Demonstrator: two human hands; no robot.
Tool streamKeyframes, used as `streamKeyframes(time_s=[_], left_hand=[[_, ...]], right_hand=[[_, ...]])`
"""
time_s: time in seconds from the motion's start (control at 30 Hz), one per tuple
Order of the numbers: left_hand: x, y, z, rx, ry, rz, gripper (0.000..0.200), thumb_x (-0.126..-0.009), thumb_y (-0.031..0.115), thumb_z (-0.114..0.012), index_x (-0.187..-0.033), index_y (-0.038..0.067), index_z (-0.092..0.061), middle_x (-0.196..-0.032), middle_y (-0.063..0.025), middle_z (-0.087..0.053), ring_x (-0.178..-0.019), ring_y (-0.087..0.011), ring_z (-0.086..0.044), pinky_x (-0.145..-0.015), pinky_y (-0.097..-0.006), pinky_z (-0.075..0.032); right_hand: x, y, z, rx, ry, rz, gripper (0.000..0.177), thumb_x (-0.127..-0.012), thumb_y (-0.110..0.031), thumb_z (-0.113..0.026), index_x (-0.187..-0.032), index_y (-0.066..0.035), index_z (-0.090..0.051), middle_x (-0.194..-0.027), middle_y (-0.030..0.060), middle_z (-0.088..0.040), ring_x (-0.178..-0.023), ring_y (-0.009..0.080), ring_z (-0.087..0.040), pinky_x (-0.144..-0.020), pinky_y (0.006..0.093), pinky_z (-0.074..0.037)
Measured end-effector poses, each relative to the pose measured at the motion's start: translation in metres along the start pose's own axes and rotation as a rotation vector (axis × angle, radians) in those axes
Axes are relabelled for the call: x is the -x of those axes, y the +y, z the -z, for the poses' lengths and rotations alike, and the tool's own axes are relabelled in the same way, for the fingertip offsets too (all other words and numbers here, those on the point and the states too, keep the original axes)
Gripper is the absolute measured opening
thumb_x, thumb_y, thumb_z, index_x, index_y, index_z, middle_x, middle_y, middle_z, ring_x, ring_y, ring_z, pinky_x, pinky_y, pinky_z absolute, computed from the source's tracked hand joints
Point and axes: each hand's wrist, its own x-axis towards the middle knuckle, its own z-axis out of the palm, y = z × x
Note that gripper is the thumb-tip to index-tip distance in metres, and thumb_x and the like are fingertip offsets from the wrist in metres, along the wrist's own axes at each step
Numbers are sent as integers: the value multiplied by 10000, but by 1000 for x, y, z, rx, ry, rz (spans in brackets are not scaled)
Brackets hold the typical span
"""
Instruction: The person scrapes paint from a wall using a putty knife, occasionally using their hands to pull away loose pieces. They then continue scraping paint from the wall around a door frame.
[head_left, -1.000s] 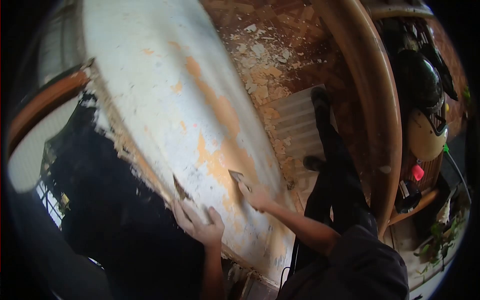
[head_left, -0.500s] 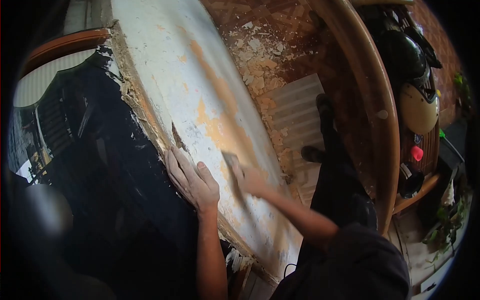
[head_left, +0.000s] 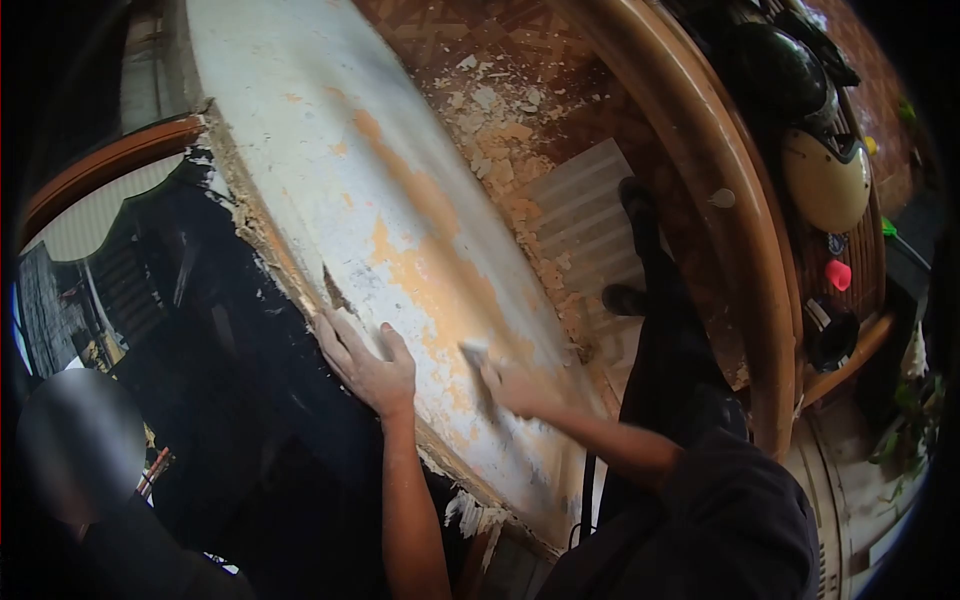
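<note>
My right hand is closed around a scraper, slightly blurred, with its pale blade against the wall surface. Patches of peach-orange show there through the flaking white paint of the wall. My left hand lies with its fingers stretched out on the rough, broken edge of the wall, beside a dark glossy pane. Just above its fingers, a dark crack runs along that edge.
Paint flakes litter the brown tiled floor and a pale corrugated sheet. A curved wooden rail runs along the right. Beyond it, a cream helmet and a dark helmet rest on a slatted bench.
My right hand has moved the scraper down and to the right across the wall. My left hand stays on the edge. The whole view has shifted slightly.
</note>
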Motion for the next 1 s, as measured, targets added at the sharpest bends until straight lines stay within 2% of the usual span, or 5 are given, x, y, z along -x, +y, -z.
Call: streamKeyframes(time_s=[0.13,0.27,0.7,0.9,1.0], left_hand=[[-1,1,1,-12,-21,-16,704,-812,218,-597,-1406,-58,-341,-1386,-254,-375,-1293,-399,-374,-1083,-471,-313],[-1,1,-1,-28,-40,14,704,-814,241,-603,-1405,-47,-353,-1395,-249,-370,-1293,-391,-378,-1072,-480,-321],[-3,0,1,-81,-119,16,687,-873,319,-554,-1397,-79,-355,-1399,-273,-359,-1295,-398,-370,-1056,-482,-322],[-2,0,1,-68,-114,31,708,-846,297,-571,-1404,-73,-342,-1396,-273,-355,-1295,-406,-365,-1063,-494,-311],[-2,3,1,-19,-111,48,711,-794,168,-612,-1406,-65,-334,-1426,-268,-328,-1312,-412,-336,-1084,-488,-287]], right_hand=[[23,78,-57,125,238,378,549,-976,-470,-298,-1418,-152,-369,-914,271,-655,-686,375,-664,-557,445,-538],[-2,15,-11,30,-31,-177,505,-989,-424,-271,-1409,-175,-399,-852,241,-654,-609,322,-649,-520,422,-529],[-253,65,69,-227,157,-357,514,-993,-487,-308,-1120,-70,-581,-569,113,-525,-432,234,-491,-402,418,-392],[-138,33,38,-123,155,-224,610,-968,-502,-348,-1266,6,-506,-805,249,-634,-478,302,-586,-417,406,-459],[-43,16,15,-53,77,22,559,-971,-502,-311,-1402,-161,-409,-1012,283,-630,-756,426,-640,-704,478,-507]])
